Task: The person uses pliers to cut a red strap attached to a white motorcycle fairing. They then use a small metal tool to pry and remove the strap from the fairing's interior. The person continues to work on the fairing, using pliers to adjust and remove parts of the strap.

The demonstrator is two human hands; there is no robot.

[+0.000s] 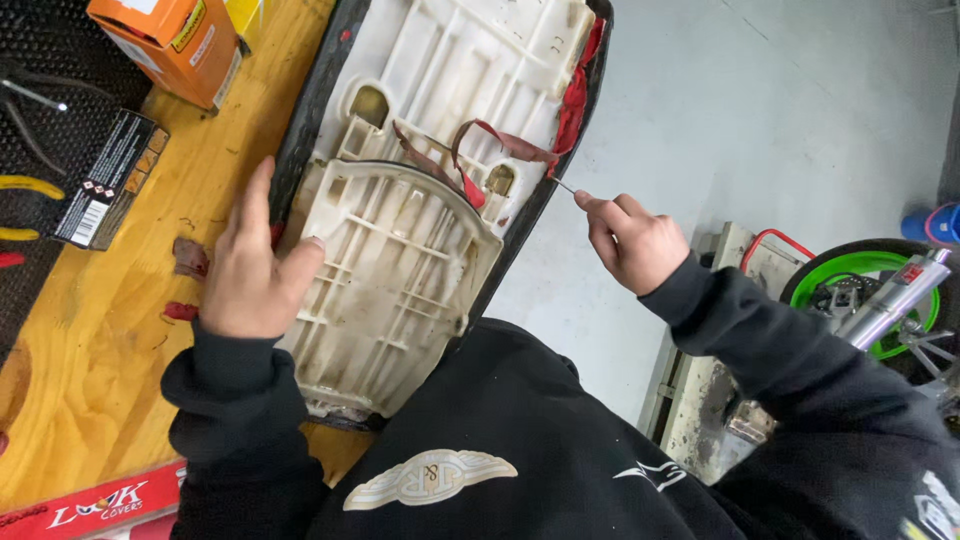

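An upturned motorcycle seat with a cream ribbed plastic base and a black edge (pixel 400 260) lies on the yellow wooden workbench (pixel 90 340), its far end hanging past the bench edge over the grey concrete floor (pixel 780 110). The person's left hand (pixel 250 275) is spread flat with its fingers splayed, pressing down on the near left side of the seat base, the fingertips resting on the ribs and the thumb toward the black rim. The right hand (pixel 630 240) is off to the right of the seat, just clear of its edge, pinched tight on a thin metal tool (pixel 565 187) whose tip reaches in to the rim of the seat; what kind of tool it is I cannot tell. Torn strips of red cover material (pixel 500 150) curl across the middle of the base and hang along its right edge, right beside that tool tip. A few red scraps (pixel 185 260) lie on the bench just left of the left hand. Farther back on the bench sit an orange cardboard box (pixel 170 45) and a small black box (pixel 110 180). To the right, on the floor, stands a green-rimmed motorcycle wheel (pixel 860 290).
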